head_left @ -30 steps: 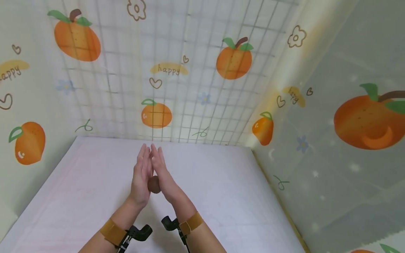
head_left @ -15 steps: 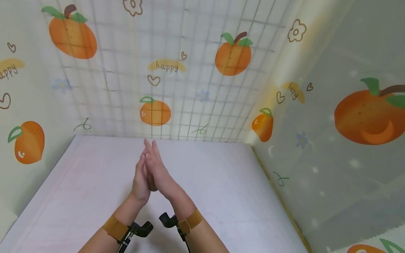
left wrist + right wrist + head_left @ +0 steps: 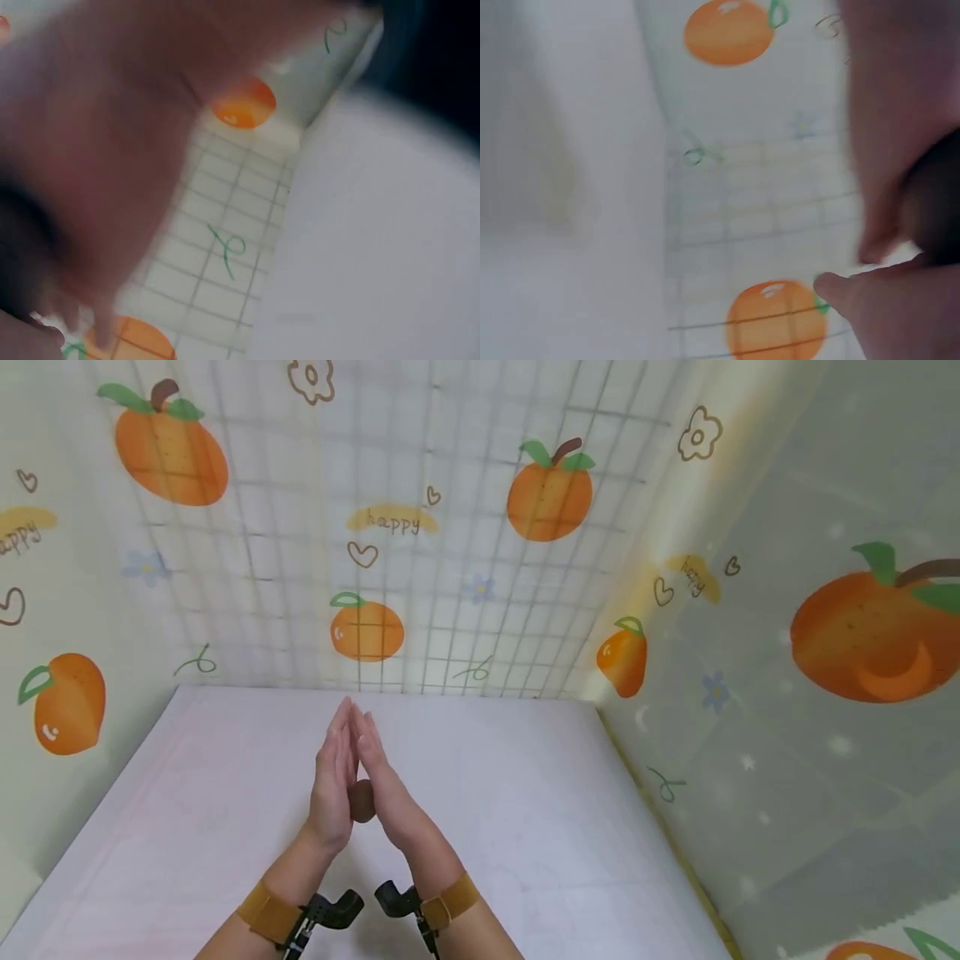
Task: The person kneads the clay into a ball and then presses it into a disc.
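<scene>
A small, rounded brown lump [image 3: 362, 801] sits between my two palms, near their heels, in the head view. It looks like a ball of clay or dough, and it shows dark at the edge of both wrist views. My left hand [image 3: 330, 797] presses it from the left with fingers straight and pointing forward. On the other side, my right hand [image 3: 392, 793] lies against it, its fingers straight too. The fingertips of both hands come together above the lump, and the palms spread apart toward the wrists. Both hands are blurred in the wrist views.
Below the hands lies a white tabletop [image 3: 525, 810]. Printed sheets with oranges enclose it, with a wire grid [image 3: 465, 527] showing through at the back and a side wall [image 3: 750, 760] on the right. Each wrist wears a brown strap [image 3: 450, 900] with a black camera.
Half a second ago the right hand had slid forward over the left and covered more of the lump. Now it is drawn back, and more of the lump shows.
</scene>
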`<state>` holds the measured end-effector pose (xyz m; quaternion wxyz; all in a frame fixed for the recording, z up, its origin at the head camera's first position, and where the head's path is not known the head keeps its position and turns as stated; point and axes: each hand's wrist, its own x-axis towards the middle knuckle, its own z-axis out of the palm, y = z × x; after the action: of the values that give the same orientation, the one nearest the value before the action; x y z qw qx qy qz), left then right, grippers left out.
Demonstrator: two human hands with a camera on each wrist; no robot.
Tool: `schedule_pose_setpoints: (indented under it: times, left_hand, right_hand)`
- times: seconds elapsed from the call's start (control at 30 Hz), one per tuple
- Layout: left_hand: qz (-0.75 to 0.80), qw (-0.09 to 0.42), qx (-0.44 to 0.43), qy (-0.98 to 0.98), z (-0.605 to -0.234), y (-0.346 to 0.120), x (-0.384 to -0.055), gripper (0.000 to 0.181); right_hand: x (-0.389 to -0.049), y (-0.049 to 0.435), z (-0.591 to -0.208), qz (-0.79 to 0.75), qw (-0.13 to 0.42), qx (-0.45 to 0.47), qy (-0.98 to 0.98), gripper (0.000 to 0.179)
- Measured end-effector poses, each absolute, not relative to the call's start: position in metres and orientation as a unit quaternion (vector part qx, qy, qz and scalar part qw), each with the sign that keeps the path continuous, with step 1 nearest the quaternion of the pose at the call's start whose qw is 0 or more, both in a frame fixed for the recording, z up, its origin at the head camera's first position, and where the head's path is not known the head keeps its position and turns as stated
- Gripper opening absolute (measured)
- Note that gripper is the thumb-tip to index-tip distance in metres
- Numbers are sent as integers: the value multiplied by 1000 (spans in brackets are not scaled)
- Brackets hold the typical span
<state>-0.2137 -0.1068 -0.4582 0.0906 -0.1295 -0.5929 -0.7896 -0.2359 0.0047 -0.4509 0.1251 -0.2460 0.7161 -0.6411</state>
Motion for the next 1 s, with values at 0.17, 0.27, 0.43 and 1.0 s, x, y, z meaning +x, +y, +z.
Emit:
schedule_pose_setpoints:
  times: [0.17, 0.27, 0.43, 1.0]
  left_hand:
    - [-798, 87, -119, -585, -460, -109, -217, 69]
    - [-801, 84, -133, -578, -462, -106, -214, 65]
    - [-793, 90, -166, -580, -463, -98, -207, 65]
    - [-788, 90, -132, -594, -466, -108, -222, 67]
  right_hand:
    - [-229, 0, -434, -624, 111, -279, 722, 68]
    - [-235, -3, -424, -596, 87, -297, 741, 72]
    - [-250, -1, -425, -590, 73, -271, 757, 64]
    - [-234, -2, -438, -612, 86, -269, 738, 72]
